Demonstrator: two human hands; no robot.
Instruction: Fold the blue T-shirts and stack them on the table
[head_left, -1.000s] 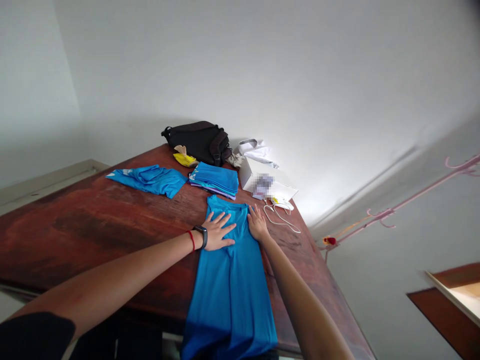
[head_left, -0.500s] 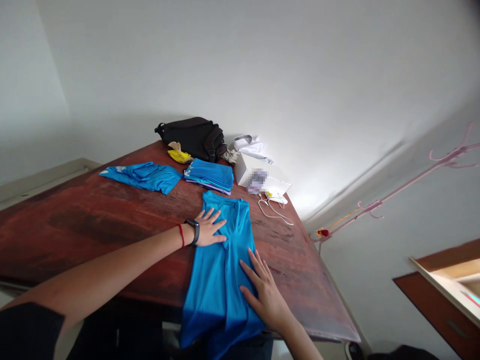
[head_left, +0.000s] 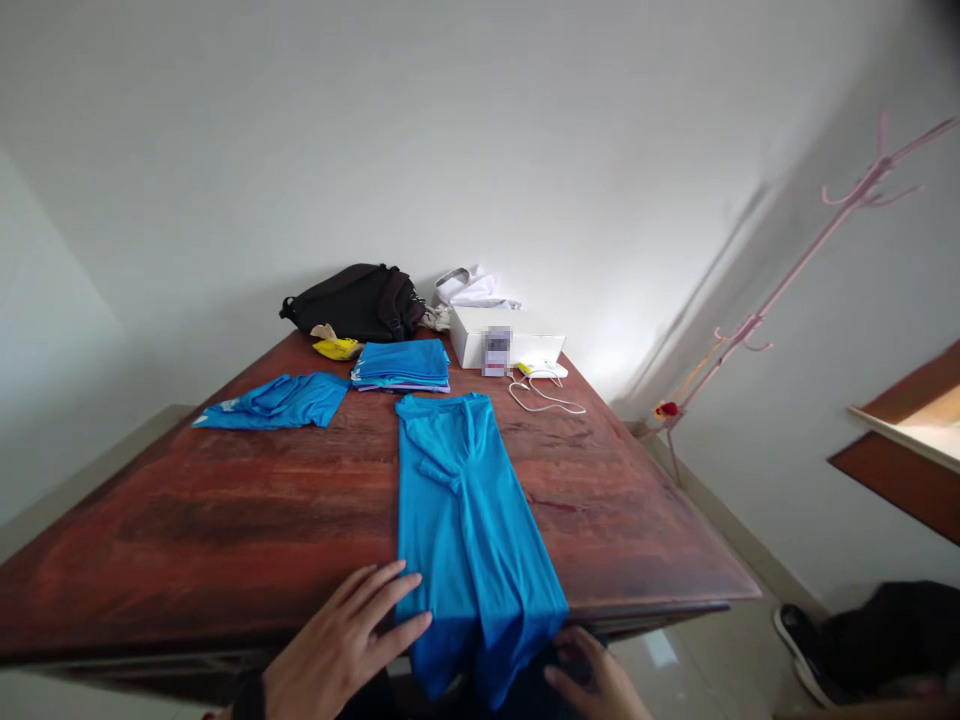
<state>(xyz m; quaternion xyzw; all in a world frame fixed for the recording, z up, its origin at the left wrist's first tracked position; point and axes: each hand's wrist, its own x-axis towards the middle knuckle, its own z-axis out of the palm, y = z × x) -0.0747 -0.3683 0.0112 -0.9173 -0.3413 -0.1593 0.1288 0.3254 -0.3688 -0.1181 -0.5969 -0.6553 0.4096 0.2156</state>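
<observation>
Lying between the open left hand (head_left: 337, 640) and half-curled right hand (head_left: 594, 678), grip unclear, is the blue garment (head_left: 480, 520).

From here I read a home room: wooden table (head_left: 247, 520) and backpack (head_left: 349, 305) beyond my left hand (head_left: 337, 640), coat stand (head_left: 750, 325) beyond and rightward.
</observation>
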